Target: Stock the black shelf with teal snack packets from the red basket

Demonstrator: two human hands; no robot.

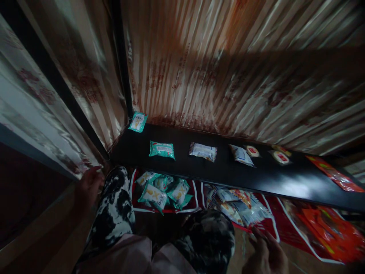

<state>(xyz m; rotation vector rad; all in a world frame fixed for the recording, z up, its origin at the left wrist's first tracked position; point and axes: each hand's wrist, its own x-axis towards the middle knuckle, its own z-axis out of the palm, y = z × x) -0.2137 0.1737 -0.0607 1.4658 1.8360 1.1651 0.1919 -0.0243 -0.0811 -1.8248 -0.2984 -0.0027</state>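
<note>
My left hand (pixel 89 186) hangs beside my left knee, near the curtain, its fingers loosely apart and nothing visible in it. On the right, my right hand (pixel 265 249) is open, fingertips at the front rim of a red bin (pixel 247 228) with white piping. Blue-and-white snack packets (pixel 248 209) fill that bin. Left of it, another red bin (pixel 165 209) holds several green snack packets (pixel 154 195). On the black shelf (pixel 176 167) above lie two green packets (pixel 162 150), a white-and-blue packet (pixel 203 151) and a second such packet (pixel 242 155).
Farther right on the shelf are small round-looking packets (pixel 281 157) and a long orange-red packet (pixel 335 173). A third bin holds orange packets (pixel 333 232). Behind the shelf hangs a pleated curtain (pixel 182 68), with a dark upright post (pixel 121 57) at the left corner.
</note>
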